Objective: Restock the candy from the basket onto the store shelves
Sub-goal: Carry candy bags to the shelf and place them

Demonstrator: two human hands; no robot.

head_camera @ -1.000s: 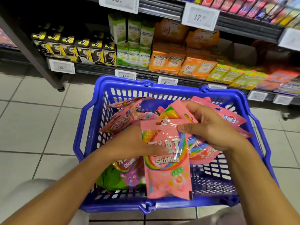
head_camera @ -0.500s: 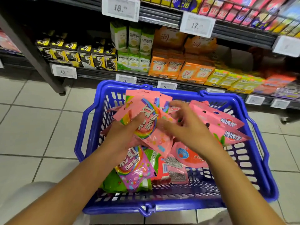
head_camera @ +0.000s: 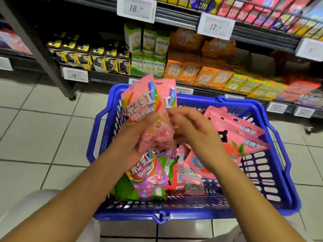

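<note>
Two pink Skittles packets (head_camera: 148, 109), glossy film pouches with a rainbow band and a punched hang hole at the top edge, are held fanned and upright above the blue basket (head_camera: 272, 173). The left hand (head_camera: 138, 137) grips their lower halves, thumb curled across the front packet. The right hand (head_camera: 190, 126) sits just beside them with fingers loosely bent at the rear packet's right edge; whether it pinches the film cannot be told.

The basket has slotted plastic walls and stands on a pale tiled floor (head_camera: 35, 133). Its right half shows bare bottom; its left half holds a purple Skittles packet (head_camera: 148, 177), a green pouch (head_camera: 125, 193) beneath it, and pink pouches lying label-down. Two pink bear-brand pouches (head_camera: 244, 135) lean across the far right rim. Open floor lies left of the basket; the shelving upright (head_camera: 43, 49) stands well apart from it.

Legible writing: "Skittles" with Chinese characters on the held and purple packets; "Doublemint" on the orange boxes (head_camera: 188, 70) and green boxes (head_camera: 148, 63); "5" on the black-yellow packs (head_camera: 99, 62); price tags (head_camera: 136, 8) read 18, 17, 13.
</note>
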